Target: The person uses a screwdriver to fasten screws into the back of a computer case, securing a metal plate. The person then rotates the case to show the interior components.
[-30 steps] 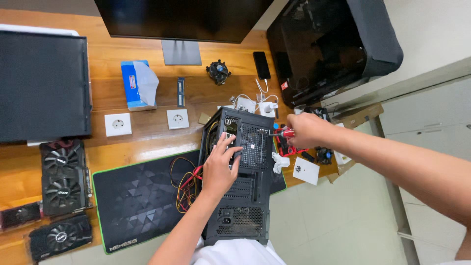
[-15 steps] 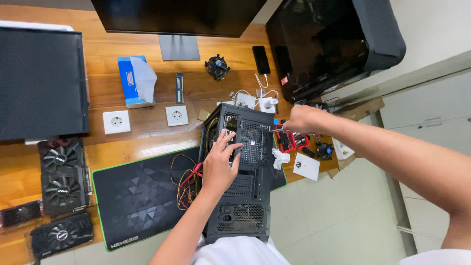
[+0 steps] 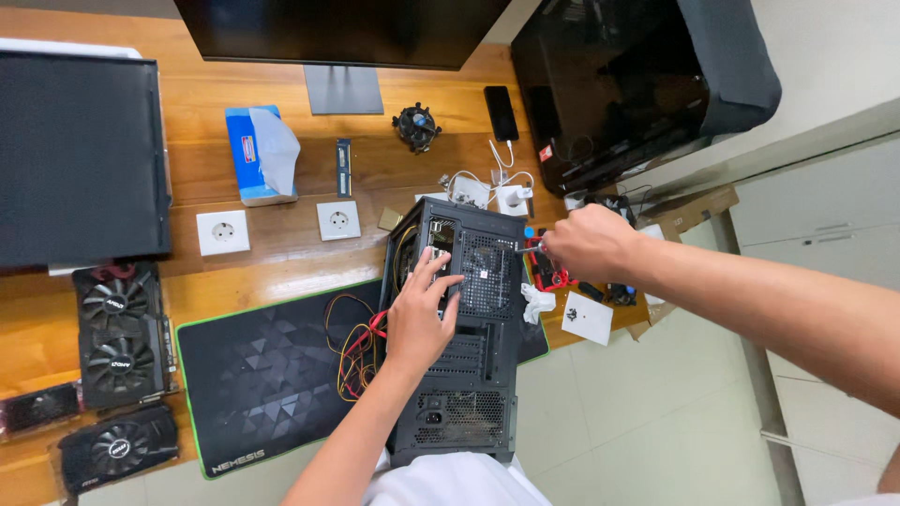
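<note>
Head view: left hand point(image 3: 417, 323) lies flat, released, on the computer case point(image 3: 459, 347) at the tabletop's point(image 3: 281, 253) 5 o'clock edge. Right hand point(image 3: 591, 244), at the case's 2 o'clock, has its grip clenched on a screwdriver point(image 3: 525, 248).

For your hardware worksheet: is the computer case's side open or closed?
Open. The computer case has no panel on its left side; coloured cables spill out onto the black mat. The left hand rests on it.
</note>
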